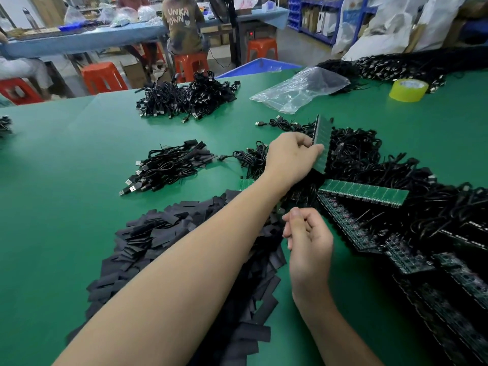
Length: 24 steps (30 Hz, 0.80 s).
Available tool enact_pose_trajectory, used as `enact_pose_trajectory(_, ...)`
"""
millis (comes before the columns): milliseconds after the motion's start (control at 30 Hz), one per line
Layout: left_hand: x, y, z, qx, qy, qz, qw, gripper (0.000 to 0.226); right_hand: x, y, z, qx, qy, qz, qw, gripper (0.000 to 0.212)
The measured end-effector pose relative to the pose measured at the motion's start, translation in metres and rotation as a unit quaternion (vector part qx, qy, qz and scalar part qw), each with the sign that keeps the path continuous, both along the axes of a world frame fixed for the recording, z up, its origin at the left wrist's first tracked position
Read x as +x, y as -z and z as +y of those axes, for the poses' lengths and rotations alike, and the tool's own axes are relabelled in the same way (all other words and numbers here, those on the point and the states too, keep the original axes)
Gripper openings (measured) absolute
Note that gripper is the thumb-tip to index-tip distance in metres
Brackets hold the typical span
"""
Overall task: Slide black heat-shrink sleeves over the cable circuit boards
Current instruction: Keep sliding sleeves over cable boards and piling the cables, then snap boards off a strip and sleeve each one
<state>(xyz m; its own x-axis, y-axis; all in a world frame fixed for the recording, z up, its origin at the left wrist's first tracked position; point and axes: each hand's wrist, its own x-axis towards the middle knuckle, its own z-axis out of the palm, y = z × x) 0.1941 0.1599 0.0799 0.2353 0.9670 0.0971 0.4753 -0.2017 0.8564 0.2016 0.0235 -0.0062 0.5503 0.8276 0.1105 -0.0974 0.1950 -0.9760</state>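
"UNKN OWN" is read on a background shirt [182, 22]; a green board strip [322, 138] is pinched upright by the left hand [290, 157], the right hand [309, 236] fingers curled, contents indiscernible.

Electronics assembly workshop: green work mat [79, 143], cable piles [184, 99], PCB strips [364, 192], parts shelving [311, 14].

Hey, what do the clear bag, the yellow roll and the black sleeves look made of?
The clear bag looks like thin plastic film: glossy, crumpled, see-through. The yellow roll is likely plastic packing tape, shiny and translucent. The black sleeves seem matte, flat polymer heat-shrink tubing.
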Motion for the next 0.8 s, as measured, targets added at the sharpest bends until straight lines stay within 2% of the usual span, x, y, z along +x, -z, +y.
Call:
enact_pose_trajectory(167,-0.011,-0.051,-0.017,0.017,0.012,-0.109,0.994,0.016,0.001,0.001,-0.001,-0.009,0.027,-0.04,0.999,0.025)
enact_pose_trajectory(333,-0.035,-0.114,-0.039,0.113,0.017,-0.126,0.985,0.015,0.003,0.003,-0.003,-0.006,0.039,-0.081,0.996,0.028)
enact_pose_trajectory(500,-0.078,-0.151,-0.072,0.182,0.035,-0.118,0.976,0.017,0.003,-0.004,-0.009,0.043,0.087,-0.097,0.991,0.019)
enact_pose_trajectory(667,-0.138,-0.162,-0.118,0.156,0.027,-0.139,0.978,0.024,0.003,-0.034,-0.02,0.122,0.136,-0.081,0.98,0.011)
enact_pose_trajectory(733,-0.161,-0.161,-0.138,0.152,0.018,-0.152,0.976,0.025,0.0,-0.057,-0.028,0.152,0.116,-0.09,0.977,0.009)
enact_pose_trajectory(800,-0.18,-0.155,-0.158,0.155,-0.009,-0.144,0.977,0.022,-0.006,-0.082,-0.044,0.173,0.055,-0.145,0.973,0.012)
